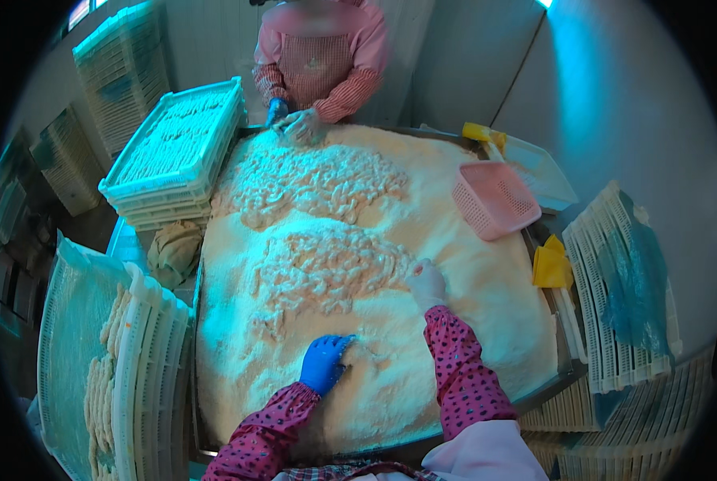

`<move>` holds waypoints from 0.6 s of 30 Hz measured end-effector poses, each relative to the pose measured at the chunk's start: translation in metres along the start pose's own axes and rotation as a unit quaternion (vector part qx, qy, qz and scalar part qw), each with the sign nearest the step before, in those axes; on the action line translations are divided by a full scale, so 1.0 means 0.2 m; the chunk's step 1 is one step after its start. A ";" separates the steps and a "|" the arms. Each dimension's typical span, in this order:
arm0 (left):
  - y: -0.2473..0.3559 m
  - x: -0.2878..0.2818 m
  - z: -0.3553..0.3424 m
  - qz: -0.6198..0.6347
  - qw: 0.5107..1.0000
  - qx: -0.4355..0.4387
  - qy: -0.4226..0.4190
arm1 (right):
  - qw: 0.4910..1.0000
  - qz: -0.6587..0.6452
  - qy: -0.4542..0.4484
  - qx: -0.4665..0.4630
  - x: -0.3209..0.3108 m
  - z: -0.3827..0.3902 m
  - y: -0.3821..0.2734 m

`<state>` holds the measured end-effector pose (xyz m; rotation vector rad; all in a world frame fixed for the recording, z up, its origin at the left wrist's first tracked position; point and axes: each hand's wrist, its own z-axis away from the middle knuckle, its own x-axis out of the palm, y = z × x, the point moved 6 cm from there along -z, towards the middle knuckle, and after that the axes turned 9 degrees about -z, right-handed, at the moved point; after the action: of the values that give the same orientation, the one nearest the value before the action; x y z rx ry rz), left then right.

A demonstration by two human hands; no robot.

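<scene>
A wide bed of pale crumbs fills the table in front of me. On it lie two heaps of crumb-coated strips, the near heap in the middle and the far heap beyond it. My left hand, in a blue glove, rests low over the crumbs below the near heap, its crumb-dusted fingers pointing right and the thumb apart. My right hand, in a whitish glove, is at the near heap's right end with the fingers curled in; what they hold, if anything, is hidden.
Across the table a co-worker has both gloved hands together by the far heap. Stacked trays of coated strips stand far left; more trays stand near left. At right are a pink basket, a yellow cloth and white trays.
</scene>
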<state>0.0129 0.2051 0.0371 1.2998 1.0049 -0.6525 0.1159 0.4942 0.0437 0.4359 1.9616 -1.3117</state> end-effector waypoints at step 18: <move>-0.27 0.10 0.36 0.812 0.556 -0.177 -0.036 | 0.960 -0.256 -0.051 -0.102 -0.22 0.89 -0.56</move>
<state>-0.0080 0.1272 -0.0087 1.2258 -0.4221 0.9201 0.1431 0.2922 0.1101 -0.2558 2.1743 -1.3793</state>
